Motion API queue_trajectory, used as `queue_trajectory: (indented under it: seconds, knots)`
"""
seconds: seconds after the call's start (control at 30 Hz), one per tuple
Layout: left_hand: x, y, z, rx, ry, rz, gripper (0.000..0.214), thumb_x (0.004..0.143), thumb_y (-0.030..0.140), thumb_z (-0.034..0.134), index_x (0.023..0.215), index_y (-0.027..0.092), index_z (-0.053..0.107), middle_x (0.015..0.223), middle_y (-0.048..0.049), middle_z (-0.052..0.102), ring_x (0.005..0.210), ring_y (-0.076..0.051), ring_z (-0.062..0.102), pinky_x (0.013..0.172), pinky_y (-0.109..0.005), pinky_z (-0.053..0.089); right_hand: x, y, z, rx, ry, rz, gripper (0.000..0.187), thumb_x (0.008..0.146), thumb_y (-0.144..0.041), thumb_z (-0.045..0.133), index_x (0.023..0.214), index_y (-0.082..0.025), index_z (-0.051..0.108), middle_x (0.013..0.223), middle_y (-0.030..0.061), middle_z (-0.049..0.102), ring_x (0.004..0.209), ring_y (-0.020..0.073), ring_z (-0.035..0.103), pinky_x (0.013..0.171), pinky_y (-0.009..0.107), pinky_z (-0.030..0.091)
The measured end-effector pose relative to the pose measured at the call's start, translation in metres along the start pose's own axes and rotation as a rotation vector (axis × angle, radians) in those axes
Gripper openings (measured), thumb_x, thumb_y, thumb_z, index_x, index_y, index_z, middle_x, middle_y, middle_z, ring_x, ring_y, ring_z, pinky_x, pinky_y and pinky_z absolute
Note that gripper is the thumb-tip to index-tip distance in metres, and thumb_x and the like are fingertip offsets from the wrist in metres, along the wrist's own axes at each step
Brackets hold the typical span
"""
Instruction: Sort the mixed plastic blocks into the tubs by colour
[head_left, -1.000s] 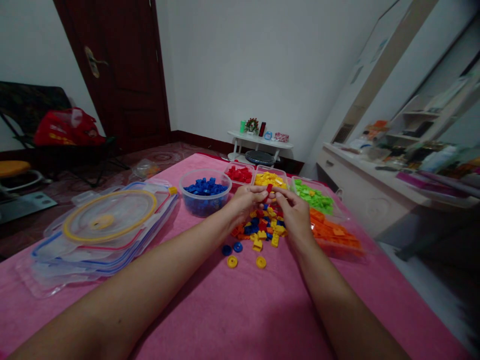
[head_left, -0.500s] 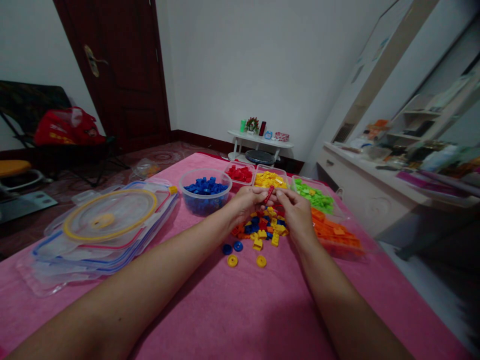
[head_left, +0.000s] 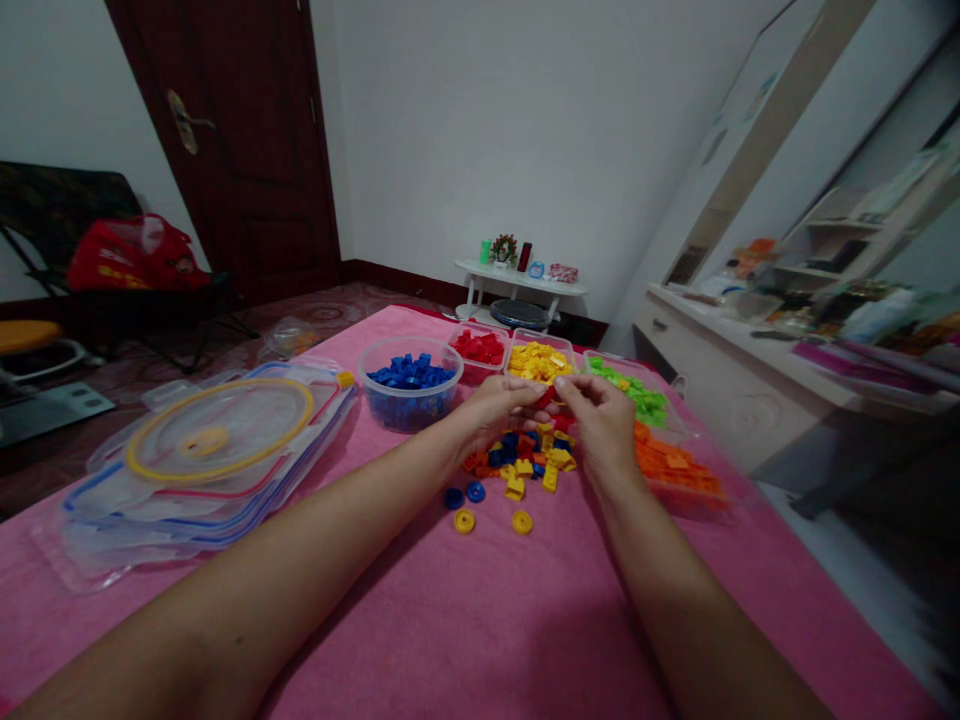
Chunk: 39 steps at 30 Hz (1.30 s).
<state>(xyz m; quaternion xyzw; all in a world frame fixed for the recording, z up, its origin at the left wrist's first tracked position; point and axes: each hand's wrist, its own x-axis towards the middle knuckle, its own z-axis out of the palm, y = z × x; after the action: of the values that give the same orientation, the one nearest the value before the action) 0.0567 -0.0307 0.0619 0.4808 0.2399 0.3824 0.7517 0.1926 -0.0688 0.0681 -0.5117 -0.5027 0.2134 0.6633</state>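
My left hand and my right hand meet above a mixed pile of small bricks on the pink cloth. Both pinch one small red brick between their fingertips. Behind the hands stand a round tub of blue bricks, a tub of red bricks, a tub of yellow bricks, a tub of green bricks and a tub of orange bricks. Two blue and two yellow round pieces lie in front of the pile.
A stack of clear container lids lies at the left of the cloth. A dark door, a folding chair with a red bag, a small white side table and a cluttered dresser surround the table.
Both hands have stayed together over the pile, turning the red brick between the fingertips and lowering it slightly; the right hand shifted a little to the right.
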Motion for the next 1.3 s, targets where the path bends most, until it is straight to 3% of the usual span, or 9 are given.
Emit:
queue_trajectory:
  seconds: [0.13, 0.47, 0.67, 0.8, 1.0, 1.3]
  knots:
    - [0.001, -0.002, -0.001, 0.024, -0.044, 0.026, 0.034, 0.065, 0.032, 0.078, 0.088, 0.01, 0.068, 0.081, -0.0074, 0.069, 0.064, -0.008, 0.061, 0.055, -0.016, 0.044, -0.001, -0.003, 0.0, 0.035, 0.008, 0.003, 0.024, 0.064, -0.037, 0.073, 0.072, -0.015, 0.065, 0.067, 0.0009, 0.064, 0.058, 0.0128, 0.058, 0.058, 0.026, 0.048]
    - [-0.001, 0.003, 0.0, 0.227, -0.106, 0.227, 0.041, 0.057, 0.042, 0.08, 0.073, 0.007, 0.065, 0.066, -0.0043, 0.066, 0.052, -0.006, 0.053, 0.054, -0.02, 0.042, -0.001, -0.007, -0.003, 0.181, -0.164, 0.087, 0.021, 0.07, -0.036, 0.068, 0.066, -0.016, 0.064, 0.064, -0.0004, 0.061, 0.058, 0.0118, 0.056, 0.059, 0.025, 0.046]
    - [-0.002, 0.006, -0.001, 0.305, -0.157, 0.323, 0.04, 0.058, 0.043, 0.079, 0.071, 0.008, 0.065, 0.063, -0.004, 0.065, 0.052, -0.006, 0.053, 0.053, -0.019, 0.04, 0.0, -0.011, -0.003, 0.236, -0.204, 0.097, 0.018, 0.069, -0.034, 0.067, 0.065, -0.017, 0.063, 0.066, -0.0011, 0.062, 0.056, 0.0115, 0.054, 0.056, 0.025, 0.045]
    - [-0.001, 0.004, 0.0, 0.322, -0.142, 0.339, 0.039, 0.061, 0.043, 0.077, 0.072, 0.008, 0.065, 0.065, -0.0045, 0.066, 0.053, -0.007, 0.053, 0.053, -0.02, 0.04, -0.001, -0.013, -0.002, 0.214, -0.206, 0.111, 0.019, 0.069, -0.036, 0.067, 0.066, -0.018, 0.063, 0.065, -0.0009, 0.062, 0.055, 0.0119, 0.053, 0.055, 0.025, 0.045]
    - [0.004, -0.004, 0.003, 0.33, -0.06, 0.377, 0.039, 0.063, 0.045, 0.074, 0.073, 0.009, 0.064, 0.065, -0.0026, 0.063, 0.054, -0.007, 0.051, 0.054, -0.019, 0.039, -0.002, -0.016, -0.001, 0.202, -0.11, 0.162, 0.023, 0.063, -0.038, 0.072, 0.067, -0.017, 0.065, 0.064, -0.0014, 0.061, 0.056, 0.0115, 0.054, 0.056, 0.026, 0.048]
    - [0.003, -0.005, 0.003, 0.397, -0.017, 0.361, 0.037, 0.066, 0.041, 0.071, 0.079, 0.008, 0.065, 0.066, -0.0018, 0.061, 0.054, -0.007, 0.05, 0.054, -0.019, 0.039, -0.001, -0.012, -0.002, 0.12, -0.144, 0.194, 0.028, 0.064, -0.042, 0.071, 0.071, -0.016, 0.064, 0.063, -0.0013, 0.061, 0.055, 0.0115, 0.056, 0.054, 0.025, 0.048]
